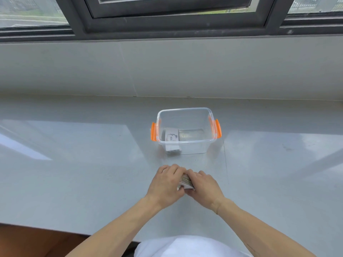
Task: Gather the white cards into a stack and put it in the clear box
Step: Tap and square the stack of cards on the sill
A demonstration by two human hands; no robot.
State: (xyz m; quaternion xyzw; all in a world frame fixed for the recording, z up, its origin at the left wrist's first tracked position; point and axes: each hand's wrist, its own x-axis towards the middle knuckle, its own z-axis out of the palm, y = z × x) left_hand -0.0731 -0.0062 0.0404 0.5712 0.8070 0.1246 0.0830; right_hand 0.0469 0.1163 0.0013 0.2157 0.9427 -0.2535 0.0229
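A stack of white cards [186, 181] stands on edge on the grey sill, pressed between my two hands. My left hand [166, 184] grips its left side and my right hand [203, 184] grips its right side, so only the top edges and one corner show. Just beyond my hands sits the clear box [185, 113] with orange side latches, open at the top. Inside it, at the left, lies another pile of white cards [171, 136] with printed words on the top card.
The glossy grey window sill [74, 173] stretches wide to both sides. A grey wall and a dark window frame [167, 25] rise behind the box. The sill's front edge runs near my body, with a brown floor [27, 242] below left.
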